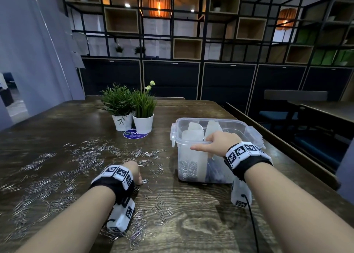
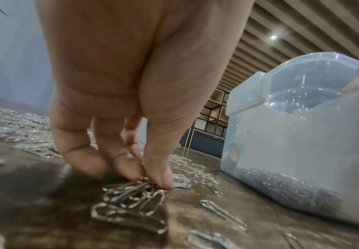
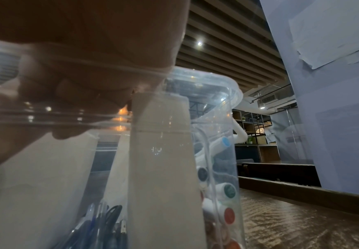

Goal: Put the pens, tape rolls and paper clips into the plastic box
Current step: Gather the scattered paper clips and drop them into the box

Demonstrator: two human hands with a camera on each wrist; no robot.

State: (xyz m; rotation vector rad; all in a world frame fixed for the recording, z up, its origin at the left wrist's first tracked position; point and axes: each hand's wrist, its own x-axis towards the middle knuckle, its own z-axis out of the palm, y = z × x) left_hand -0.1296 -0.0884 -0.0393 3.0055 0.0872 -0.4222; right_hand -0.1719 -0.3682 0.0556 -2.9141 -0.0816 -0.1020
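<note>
**Paper clips pinched at the tabletop, box steadied by its rim**

Little writing reads: a round blue sticker [image 1: 135,134] under the two white plant pots [image 1: 142,123] carries pale lettering too blurred to make out.

The dark wood-grain tabletop [image 1: 201,214] fills the lower frame, silver paper clips [image 1: 92,157] strewn across its left half. At lower centre the left hand [image 1: 133,173] points down, thumb and fingertips [image 2: 129,170] pinching a small bunch of clips [image 2: 131,200] lying on the wood.

Right of centre stands the clear plastic box [image 1: 191,168], open, with white dividers; clips lie in its near-left compartment, pens [image 3: 101,225] beside them. The right hand [image 1: 216,143] curls over the near rim, gripping it.

Behind, black grid shelving [image 1: 191,22] with wooden cubes spans the upper frame.
</note>
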